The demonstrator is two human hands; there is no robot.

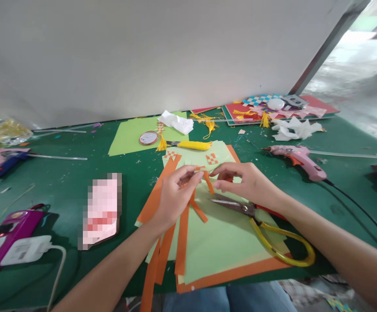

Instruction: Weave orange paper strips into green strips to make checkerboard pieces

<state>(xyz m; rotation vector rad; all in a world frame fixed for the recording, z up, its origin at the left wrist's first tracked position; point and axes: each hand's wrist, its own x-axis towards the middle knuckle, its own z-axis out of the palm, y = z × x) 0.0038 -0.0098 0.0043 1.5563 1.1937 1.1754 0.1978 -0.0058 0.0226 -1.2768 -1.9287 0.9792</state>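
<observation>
My left hand point(179, 190) is closed, its thumb and forefinger pinching a small woven piece with an orange paper strip point(209, 182) hanging from it. My right hand point(240, 178) meets it from the right, with curled fingertips at the strip's edge. Beneath both hands lies a stack of light green paper sheets point(221, 247), with long orange paper strips point(181, 242) along its left side. Scissors with yellow handles point(282, 245) rest on the stack under my right wrist, blades pointing left. A small orange-and-white checkered woven piece point(212, 159) lies just beyond my fingers.
Behind the stack are a yellow utility knife point(195, 145), a round tin point(149, 138) and crumpled white paper point(177, 122). A pink glue gun point(297, 160) lies right, its cord running toward me. Left are a blurred phone point(102, 212), a purple power strip point(4, 234) and a blue glue gun point(11, 162).
</observation>
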